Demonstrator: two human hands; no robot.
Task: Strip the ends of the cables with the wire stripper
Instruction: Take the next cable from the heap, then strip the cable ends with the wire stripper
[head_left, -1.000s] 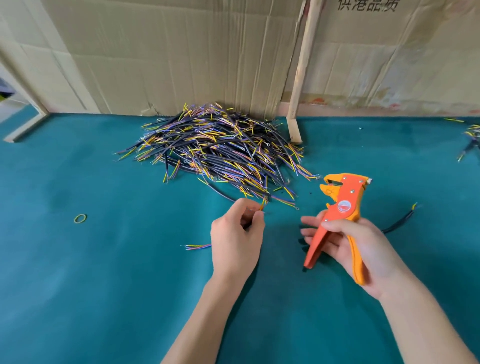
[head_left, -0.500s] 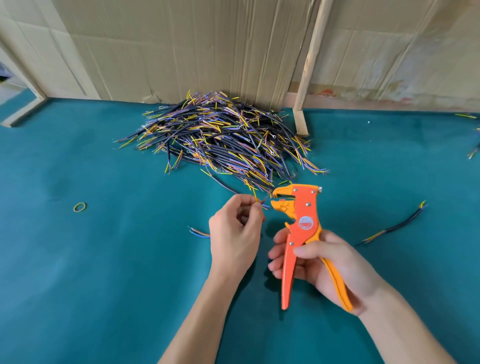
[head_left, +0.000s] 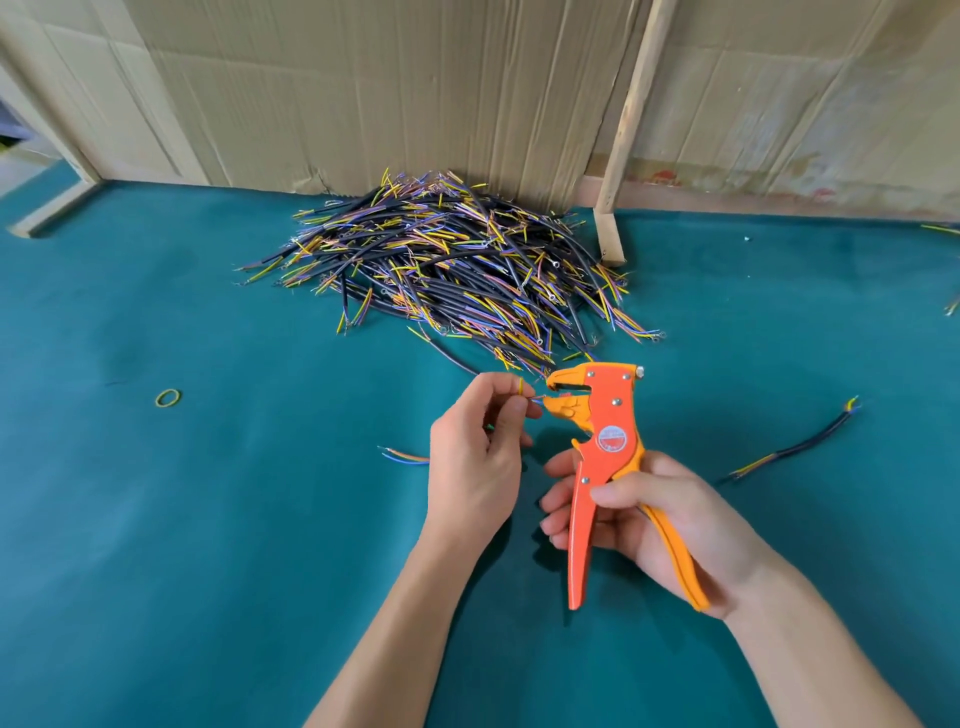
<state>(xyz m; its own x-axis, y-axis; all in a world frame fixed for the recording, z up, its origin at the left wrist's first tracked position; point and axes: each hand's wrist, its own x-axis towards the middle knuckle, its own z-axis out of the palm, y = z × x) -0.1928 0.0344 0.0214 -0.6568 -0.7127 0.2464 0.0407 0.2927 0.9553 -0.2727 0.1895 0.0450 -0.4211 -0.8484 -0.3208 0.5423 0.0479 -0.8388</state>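
Orange wire stripper (head_left: 608, 447) gripped in right hand (head_left: 670, 525), left hand (head_left: 480, 460) fingers (head_left: 519, 413) pinching cable (head_left: 537, 399), tip seemingly at its open mouth

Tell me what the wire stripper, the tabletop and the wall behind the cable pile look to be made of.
Wire stripper: orange body, probably painted metal or hard plastic, with silvery rivets; the yellower rear handle looks plastic-coated. Tabletop: teal, matte, faintly mottled, likely felt or a rubbery mat. Wall: flattened corrugated cardboard, brown with creases and fold lines. Cable pile: black sheaths, apparently plastic, over coloured inner wires.
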